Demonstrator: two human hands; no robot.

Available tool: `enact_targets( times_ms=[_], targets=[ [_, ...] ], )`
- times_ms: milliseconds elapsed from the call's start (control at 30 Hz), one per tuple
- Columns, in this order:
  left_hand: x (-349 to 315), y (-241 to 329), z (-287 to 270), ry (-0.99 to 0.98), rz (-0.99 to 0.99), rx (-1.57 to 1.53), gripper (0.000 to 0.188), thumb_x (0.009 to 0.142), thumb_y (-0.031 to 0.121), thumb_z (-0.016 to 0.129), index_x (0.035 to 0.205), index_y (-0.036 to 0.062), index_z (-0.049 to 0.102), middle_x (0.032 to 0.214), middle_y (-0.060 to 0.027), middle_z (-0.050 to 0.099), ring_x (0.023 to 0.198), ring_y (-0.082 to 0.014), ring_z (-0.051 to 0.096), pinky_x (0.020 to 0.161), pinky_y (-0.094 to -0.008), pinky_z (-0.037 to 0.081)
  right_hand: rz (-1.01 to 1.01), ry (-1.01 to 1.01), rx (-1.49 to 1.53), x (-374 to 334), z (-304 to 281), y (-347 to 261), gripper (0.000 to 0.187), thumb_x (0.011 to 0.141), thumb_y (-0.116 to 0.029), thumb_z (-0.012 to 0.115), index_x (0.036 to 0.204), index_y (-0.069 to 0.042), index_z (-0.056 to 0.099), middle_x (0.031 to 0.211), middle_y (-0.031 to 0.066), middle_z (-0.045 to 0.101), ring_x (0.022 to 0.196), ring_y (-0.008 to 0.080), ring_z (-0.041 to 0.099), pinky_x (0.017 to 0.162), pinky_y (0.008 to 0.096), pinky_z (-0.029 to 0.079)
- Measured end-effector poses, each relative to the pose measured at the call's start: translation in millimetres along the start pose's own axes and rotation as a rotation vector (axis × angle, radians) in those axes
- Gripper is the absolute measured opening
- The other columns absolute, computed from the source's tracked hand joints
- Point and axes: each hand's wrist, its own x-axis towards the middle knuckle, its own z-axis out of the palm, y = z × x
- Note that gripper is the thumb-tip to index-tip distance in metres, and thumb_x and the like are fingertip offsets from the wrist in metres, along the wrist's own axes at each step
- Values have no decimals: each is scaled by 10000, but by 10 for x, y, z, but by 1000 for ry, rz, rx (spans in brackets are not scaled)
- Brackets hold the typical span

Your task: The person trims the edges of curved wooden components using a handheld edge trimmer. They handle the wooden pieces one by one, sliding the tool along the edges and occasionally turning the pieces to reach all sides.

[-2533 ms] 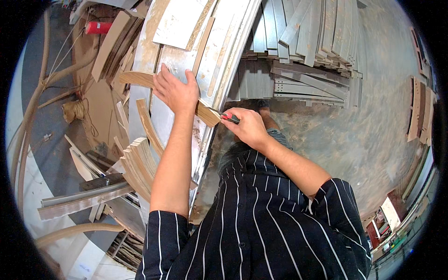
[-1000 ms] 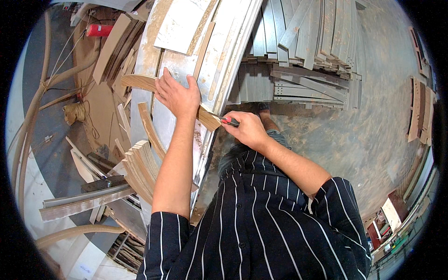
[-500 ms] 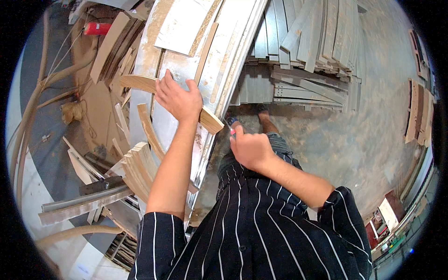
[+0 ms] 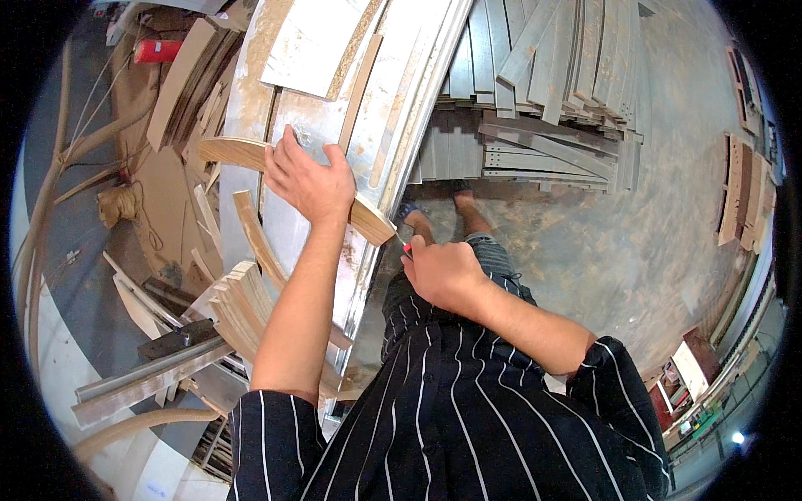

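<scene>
On the long metal machine table (image 4: 288,125), a curved wooden strip (image 4: 372,224) lies crosswise. My left hand (image 4: 311,182) holds it down from above, fingers reaching over the strip and thumb spread to the side. Part of the strip is hidden under the palm. My right hand (image 4: 444,271) is closed around a small red-handled tool (image 4: 408,250) with a thin metal shaft; its kind is mostly hidden by the fist. The shaft points at the strip's near right end, beside the table's edge, and I cannot tell whether it touches.
Another curved strip (image 4: 257,238) and a bundle of curved pieces (image 4: 238,302) stand left of my forearm. A white board (image 4: 313,50) and a narrow strip (image 4: 361,92) lie farther up the table. Grey slats (image 4: 551,63) are stacked beyond my feet. A red cylinder (image 4: 156,52) sits far left.
My right hand has moved slightly left, bringing the red-handled tool up to the end of the curved strip. My left hand keeps its hold; the whole view has shifted slightly.
</scene>
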Motion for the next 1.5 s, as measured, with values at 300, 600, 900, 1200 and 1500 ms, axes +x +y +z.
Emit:
enact_targets(
  times_ms=[300, 600, 900, 1200, 1500],
  targets=[
    [11, -2, 3, -29, -45, 4, 744, 937, 353, 656, 1572, 9, 477, 1553, -277, 531, 1565, -420, 352, 1304, -588, 192, -90, 136, -7, -8, 49, 49, 335, 1081, -299, 584, 949, 8, 602, 630, 179, 694, 555, 375, 714, 508, 479, 563],
    [14, 16, -15, -32, -45, 7, 762, 941, 355, 660, 1586, 4, 459, 1575, -282, 503, 1562, -430, 347, 1301, -590, 201, -86, 161, -7, 74, 90, 51, 315, 1075, -283, 586, 945, 3, 601, 615, 162, 687, 545, 357, 710, 500, 473, 546],
    [10, 9, -16, -38, -53, -14, 775, 944, 348, 663, 1596, -7, 441, 1576, -296, 490, 1566, -434, 331, 1309, -586, 181, -143, 174, -32, 42, 110, 72, 305, 1069, -279, 592, 922, -12, 607, 618, 156, 690, 546, 346, 713, 509, 465, 547],
    [34, 22, -9, -39, -43, -20, 780, 938, 357, 660, 1593, -5, 443, 1563, -305, 492, 1550, -447, 347, 1308, -587, 178, -127, 133, -72, 69, 65, 113, 303, 1071, -284, 596, 936, -13, 612, 625, 143, 694, 551, 320, 722, 500, 454, 549],
    [30, 17, 9, -38, -45, -10, 782, 937, 357, 662, 1595, -2, 438, 1561, -295, 501, 1550, -443, 356, 1302, -587, 192, -57, 68, -45, 151, 60, 72, 304, 1087, -270, 569, 951, -3, 623, 666, 165, 715, 573, 352, 729, 506, 469, 556]
  ],
)
